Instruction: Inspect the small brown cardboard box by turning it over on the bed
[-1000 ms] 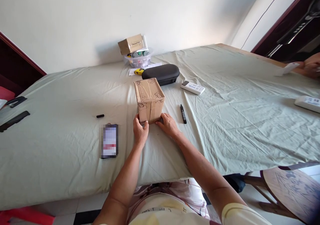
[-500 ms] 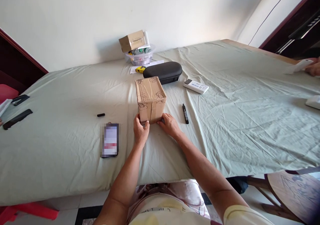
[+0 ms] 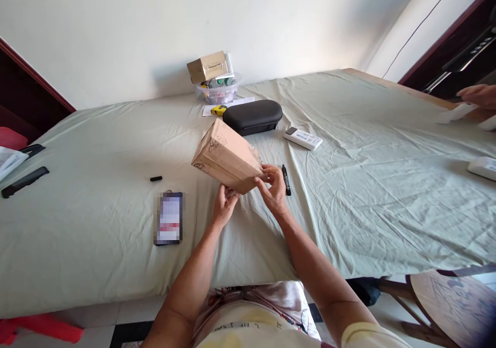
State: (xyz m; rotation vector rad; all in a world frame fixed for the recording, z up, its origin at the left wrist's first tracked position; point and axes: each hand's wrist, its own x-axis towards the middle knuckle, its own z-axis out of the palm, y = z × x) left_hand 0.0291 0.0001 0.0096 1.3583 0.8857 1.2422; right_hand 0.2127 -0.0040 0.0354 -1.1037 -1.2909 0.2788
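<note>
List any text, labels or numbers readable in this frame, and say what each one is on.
No text can be read.
Box, held in left hand and right hand: black scribbled marks, no legible words.
Phone: screen blurred.
Remote: label and display too small.
Second remote at right edge: print too small.
Small box at the wall: no text discernible.

Black case (image 3: pixel 252 116), remote (image 3: pixel 303 138), marker (image 3: pixel 285 178), phone (image 3: pixel 169 218) on sheet (image 3: pixel 368 183).
</note>
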